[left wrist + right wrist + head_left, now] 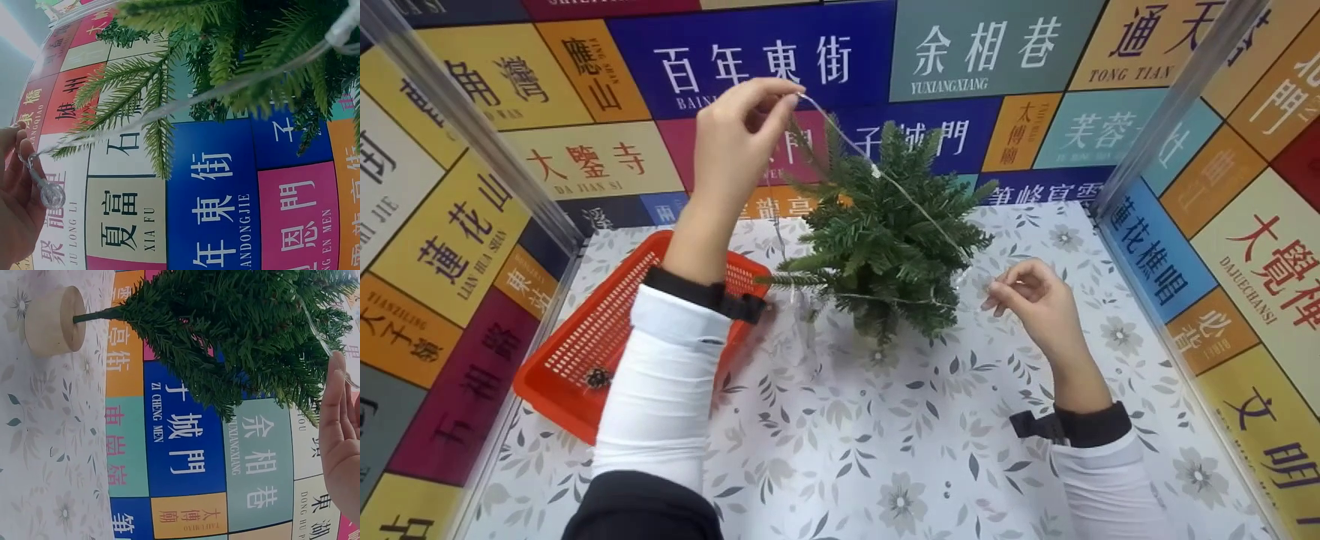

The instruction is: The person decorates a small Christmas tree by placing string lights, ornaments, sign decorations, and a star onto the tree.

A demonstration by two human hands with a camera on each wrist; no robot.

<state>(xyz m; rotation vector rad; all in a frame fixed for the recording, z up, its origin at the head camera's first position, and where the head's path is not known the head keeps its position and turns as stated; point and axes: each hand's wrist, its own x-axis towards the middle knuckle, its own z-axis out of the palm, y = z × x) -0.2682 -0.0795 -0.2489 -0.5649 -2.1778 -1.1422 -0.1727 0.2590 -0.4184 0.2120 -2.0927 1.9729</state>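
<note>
A small artificial Christmas tree (885, 225) stands on the table, and its round wooden base (45, 323) shows in the right wrist view. A clear string of lights (919, 202) runs across the branches. Above the tree's left side, my left hand (735, 142) pinches the wire between thumb and fingertips. One clear bulb (53, 195) dangles beside those fingers in the left wrist view. To the right of the tree, my right hand (1039, 304) pinches the string between its fingertips; the exact grip is partly hidden. More wire hangs down the tree's left side.
A red plastic basket (556, 409) sits left of the tree, partly behind my left arm, with a pine cone (598, 376) inside. Flower-patterned sheeting covers the table (900, 450). Colourful lettered panels (975, 49) enclose the back and both sides.
</note>
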